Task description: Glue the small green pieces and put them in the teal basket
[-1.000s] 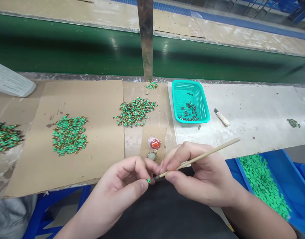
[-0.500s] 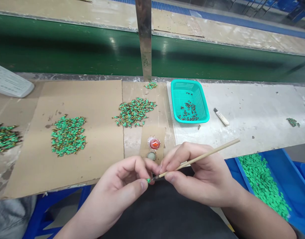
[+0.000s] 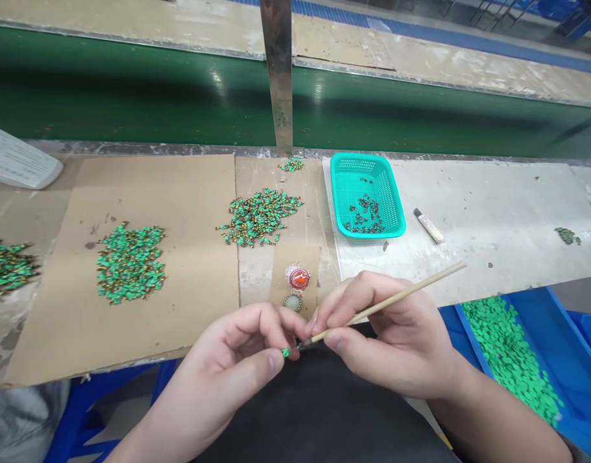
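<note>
Between the thumb and fingers of my left hand (image 3: 249,350) is a small green piece (image 3: 285,352), mostly covered by the fingertips. My right hand (image 3: 384,334) is closed around a thin wooden stick (image 3: 396,298) with a dark tip, held like a pen. That tip (image 3: 303,345) points at the green piece, close to it; whether they touch I cannot tell. Just beyond my fingers lie a red oval piece (image 3: 299,278) and a grey round piece with a beaded rim (image 3: 292,302).
Piles of small green-and-brown pieces (image 3: 259,217) lie on the cardboard (image 3: 193,270). A turquoise basket (image 3: 400,215) holds small dark pieces. To its right is a small white tube (image 3: 429,226). Green discs (image 3: 510,360) fill part of a blue bin (image 3: 572,366) at lower right.
The green piece has turned slightly in my left fingertips. My right hand and the stick have shifted a little to the right, the stick's far end slightly higher.
</note>
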Demonstrator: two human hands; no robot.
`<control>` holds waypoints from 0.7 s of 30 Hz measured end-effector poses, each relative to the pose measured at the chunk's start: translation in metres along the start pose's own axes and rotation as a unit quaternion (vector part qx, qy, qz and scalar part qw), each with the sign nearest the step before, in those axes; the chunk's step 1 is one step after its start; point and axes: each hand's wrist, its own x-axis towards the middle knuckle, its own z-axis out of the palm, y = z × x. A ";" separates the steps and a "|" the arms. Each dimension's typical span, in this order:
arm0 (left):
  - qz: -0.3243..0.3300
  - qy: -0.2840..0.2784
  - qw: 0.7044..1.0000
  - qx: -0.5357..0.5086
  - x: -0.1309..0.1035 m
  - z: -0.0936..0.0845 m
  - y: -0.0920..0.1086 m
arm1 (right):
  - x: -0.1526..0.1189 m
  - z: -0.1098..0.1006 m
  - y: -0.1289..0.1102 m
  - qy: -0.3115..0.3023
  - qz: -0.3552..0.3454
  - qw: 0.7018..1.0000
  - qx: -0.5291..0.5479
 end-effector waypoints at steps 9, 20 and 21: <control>0.005 -0.004 1.000 -0.008 -0.001 -0.002 -0.003 | -0.001 0.000 0.004 -0.002 -0.015 1.000 -0.002; 0.003 0.029 0.999 0.012 0.005 0.002 0.001 | 0.006 -0.003 0.004 0.063 -0.040 0.993 0.087; -0.006 0.052 0.999 0.015 0.005 0.004 0.001 | 0.008 -0.009 0.005 0.087 -0.057 0.990 0.092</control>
